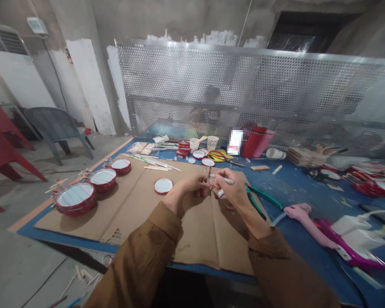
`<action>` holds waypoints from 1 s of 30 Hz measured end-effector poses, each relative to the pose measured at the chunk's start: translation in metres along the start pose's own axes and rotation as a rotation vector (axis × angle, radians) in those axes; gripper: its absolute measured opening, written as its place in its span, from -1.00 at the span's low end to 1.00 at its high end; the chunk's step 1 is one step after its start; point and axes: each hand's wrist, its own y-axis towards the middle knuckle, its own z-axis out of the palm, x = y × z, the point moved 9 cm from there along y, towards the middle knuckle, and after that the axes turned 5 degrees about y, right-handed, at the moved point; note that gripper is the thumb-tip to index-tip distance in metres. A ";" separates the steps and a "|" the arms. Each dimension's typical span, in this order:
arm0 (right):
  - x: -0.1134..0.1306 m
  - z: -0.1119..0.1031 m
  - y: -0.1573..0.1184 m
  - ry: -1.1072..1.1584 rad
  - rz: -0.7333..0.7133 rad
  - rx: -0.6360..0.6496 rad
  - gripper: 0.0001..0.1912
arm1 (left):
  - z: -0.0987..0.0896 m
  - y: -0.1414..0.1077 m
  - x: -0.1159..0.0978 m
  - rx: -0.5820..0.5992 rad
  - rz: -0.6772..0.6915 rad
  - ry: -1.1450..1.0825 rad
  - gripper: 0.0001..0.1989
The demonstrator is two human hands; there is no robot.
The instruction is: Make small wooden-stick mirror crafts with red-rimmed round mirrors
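My left hand (197, 184) is closed, with its fingertips pinching a thin dark strip (209, 171) above the cardboard sheet (195, 239). A small reddish piece shows between the two hands, too small to make out. My right hand (235, 188) is closed round a white marker (228, 181), its tip close to my left fingertips. Under my right fingers sits a white cylinder with a red end (220, 194); I cannot tell if it is a cap or a second marker. To the left of my left hand lies a red-rimmed white lid (163, 185).
Stacks of red-rimmed lids (76, 197) line the cardboard's left side. Green-handled pliers (265, 196), a pink glue gun (311, 222) and a purple power strip (356, 252) with white plugs lie right. Paper cups (212, 143), a phone (235, 142) and a red bottle (254, 142) stand behind.
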 end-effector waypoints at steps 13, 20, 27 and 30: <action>0.015 0.000 -0.001 -0.036 -0.046 -0.009 -0.79 | 0.001 0.007 0.009 0.019 0.023 0.031 -0.80; 0.016 -0.003 -0.002 -0.053 -0.051 -0.015 -0.79 | 0.000 0.003 0.003 0.010 0.029 0.024 -0.81; 0.023 -0.001 -0.003 -0.059 -0.077 -0.001 -0.79 | 0.000 0.006 0.007 0.006 0.023 0.017 -0.83; 0.024 -0.004 -0.003 -0.088 -0.075 -0.021 -0.79 | 0.000 0.005 0.005 0.010 0.040 0.028 -0.86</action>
